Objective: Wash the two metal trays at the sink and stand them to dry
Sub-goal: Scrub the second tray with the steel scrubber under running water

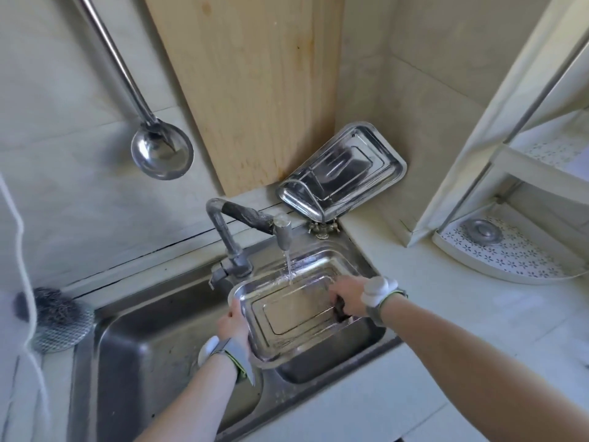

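Note:
A rectangular metal tray (296,317) is held tilted over the right basin of the steel sink (143,339), under the water running from the tap (282,236). My left hand (231,323) grips the tray's left rim. My right hand (345,296) grips a dark scrubber (339,309) pressed against the tray's right inner edge. The second metal tray (341,172) stands leaning in the corner behind the sink, against the wooden board (255,90) and the wall.
A steel ladle (161,151) hangs on the tiled wall at the left. A steel wool pad (57,317) lies on the counter left of the sink. A white corner shelf (497,250) with a metal lid stands at the right. A white cord (22,244) hangs at the left edge.

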